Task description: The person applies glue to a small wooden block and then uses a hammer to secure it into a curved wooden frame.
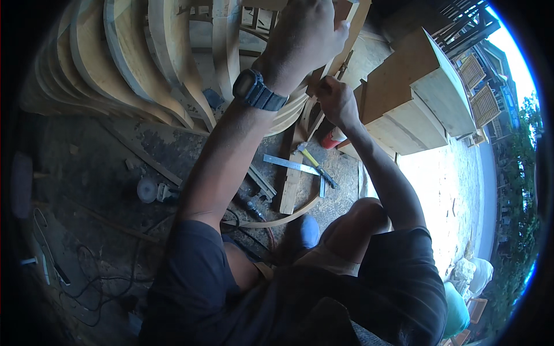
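My left hand (309, 36), with a dark watch (252, 89) on its wrist, is raised at the top and closed on an upright wooden post (346, 10). Its thumb lies along the post; the other fingers are mostly hidden. Lower and to the right, my right hand (337, 102) has its fingers curled together beside the post's lower part. What they pinch, if anything, is too dark to make out. Left of both hands rises a frame of curved wooden ribs (130, 52).
On the floor lie a hammer (316, 165), a metal square (288, 163), a wooden beam (290, 187) and a curved wooden strip (288, 219). An angle grinder (151, 190) and cables are at left. A red-and-white can (333, 138) stands near a large wooden box (410, 92) at right.
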Tool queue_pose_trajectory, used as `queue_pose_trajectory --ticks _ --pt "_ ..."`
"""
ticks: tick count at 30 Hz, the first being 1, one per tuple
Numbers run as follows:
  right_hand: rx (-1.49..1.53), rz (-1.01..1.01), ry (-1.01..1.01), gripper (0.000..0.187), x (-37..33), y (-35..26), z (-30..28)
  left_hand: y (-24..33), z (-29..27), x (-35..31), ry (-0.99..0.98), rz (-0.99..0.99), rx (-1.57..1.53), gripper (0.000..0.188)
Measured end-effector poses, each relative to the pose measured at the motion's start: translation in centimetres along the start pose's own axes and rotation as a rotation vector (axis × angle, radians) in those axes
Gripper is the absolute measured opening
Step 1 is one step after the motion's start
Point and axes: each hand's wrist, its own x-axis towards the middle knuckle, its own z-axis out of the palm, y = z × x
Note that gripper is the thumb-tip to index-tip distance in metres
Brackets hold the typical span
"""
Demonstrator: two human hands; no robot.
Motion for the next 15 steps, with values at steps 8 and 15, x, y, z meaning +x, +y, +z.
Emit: queue_pose_trajectory --ticks 8,15 --pt "-0.053 0.161 0.009 0.018 -0.2 -1.7 0.2 -2.2 -4.9 3.4 -0.007 -0.222 -0.505 0.038" --pt "-0.078 0.184 -0.012 0.017 -0.3 -2.0 -0.3 -2.3 -4.0 1.9 -0.186 -0.414 -0.429 0.047"
